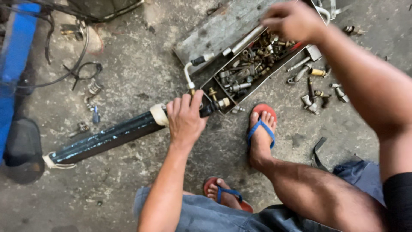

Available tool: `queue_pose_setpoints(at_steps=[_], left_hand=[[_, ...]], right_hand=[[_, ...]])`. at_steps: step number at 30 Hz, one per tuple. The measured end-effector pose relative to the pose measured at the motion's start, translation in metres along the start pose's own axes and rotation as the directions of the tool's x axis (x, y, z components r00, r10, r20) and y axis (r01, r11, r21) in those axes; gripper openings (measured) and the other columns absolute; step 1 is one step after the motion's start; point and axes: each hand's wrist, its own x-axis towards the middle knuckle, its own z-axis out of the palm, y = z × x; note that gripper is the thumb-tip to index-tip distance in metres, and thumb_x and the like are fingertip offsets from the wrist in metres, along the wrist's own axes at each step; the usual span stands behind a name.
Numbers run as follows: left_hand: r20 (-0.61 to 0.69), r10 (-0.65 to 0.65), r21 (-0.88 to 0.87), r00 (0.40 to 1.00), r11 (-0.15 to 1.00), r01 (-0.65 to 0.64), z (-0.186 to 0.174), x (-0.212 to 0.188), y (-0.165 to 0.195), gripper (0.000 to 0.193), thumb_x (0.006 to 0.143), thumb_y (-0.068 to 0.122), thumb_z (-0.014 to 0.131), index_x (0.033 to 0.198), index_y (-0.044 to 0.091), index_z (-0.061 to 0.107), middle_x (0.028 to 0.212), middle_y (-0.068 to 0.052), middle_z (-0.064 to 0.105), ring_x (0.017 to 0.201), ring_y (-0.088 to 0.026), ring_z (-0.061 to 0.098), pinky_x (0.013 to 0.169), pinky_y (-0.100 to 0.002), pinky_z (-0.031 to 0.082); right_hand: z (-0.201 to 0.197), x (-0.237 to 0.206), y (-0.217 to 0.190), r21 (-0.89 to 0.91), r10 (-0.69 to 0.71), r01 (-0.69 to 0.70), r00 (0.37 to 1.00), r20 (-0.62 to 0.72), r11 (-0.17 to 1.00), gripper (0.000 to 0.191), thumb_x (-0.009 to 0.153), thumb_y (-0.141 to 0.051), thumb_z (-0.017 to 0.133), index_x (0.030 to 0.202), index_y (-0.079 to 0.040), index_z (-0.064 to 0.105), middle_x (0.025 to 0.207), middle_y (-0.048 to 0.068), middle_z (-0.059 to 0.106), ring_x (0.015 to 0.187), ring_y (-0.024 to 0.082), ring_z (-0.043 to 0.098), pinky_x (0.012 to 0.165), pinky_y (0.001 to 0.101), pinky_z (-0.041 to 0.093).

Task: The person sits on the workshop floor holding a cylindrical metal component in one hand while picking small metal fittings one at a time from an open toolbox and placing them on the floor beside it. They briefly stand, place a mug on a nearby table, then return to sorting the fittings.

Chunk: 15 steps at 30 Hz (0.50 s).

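Single head view, looking steeply down, close over concrete floor point(128, 73) and knees.

Black ribbed radiator core point(107, 137) with white tape ends; red sandals point(262, 112) with blue straps; grey concrete floor point(137, 73); brass and silver fittings point(253, 60); blue denim shorts point(206, 217).

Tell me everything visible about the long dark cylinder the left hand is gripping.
The long dark cylinder lies flat on the concrete floor, running diagonally from lower left to upper right. It looks like black metal, scuffed with pale bluish streaks. Whitish tape or cloth wraps both ends. The left hand clasps its upper-right end, where a bent silvery pipe with brass fittings seems to join it, next to the corner of the metal tray of fittings.
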Motion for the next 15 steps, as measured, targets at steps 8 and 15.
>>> queue_pose_setpoints(at_steps=[8,15], left_hand=[[0.021,-0.002,-0.004,1.0,1.0,0.002,0.004,0.0,-0.002,0.062,0.071,0.023,0.087,0.127,0.014,0.061,0.097,-0.009,0.058,0.092,-0.032,0.058,0.087,-0.048,0.043],[0.055,0.003,-0.022,0.998,1.0,-0.002,0.008,0.002,-0.001,0.063,0.07,0.024,0.086,0.127,0.014,0.061,0.096,-0.009,0.058,0.092,-0.033,0.058,0.085,-0.048,0.043]], right_hand=[[-0.015,0.02,0.064,-0.549,0.051,-0.1,0.993,-0.105,0.83,0.077,0.072,0.009,0.057,0.147,-0.009,0.055,0.137,0.021,0.062,0.119,0.038,0.06,0.099,0.0459,0.048],[0.036,0.005,0.077,-0.713,0.052,0.16,0.963,0.265,0.682,0.042,0.075,-0.011,0.061,0.107,-0.029,0.082,0.105,0.004,0.078,0.095,0.028,0.074,0.086,0.0426,0.06]])
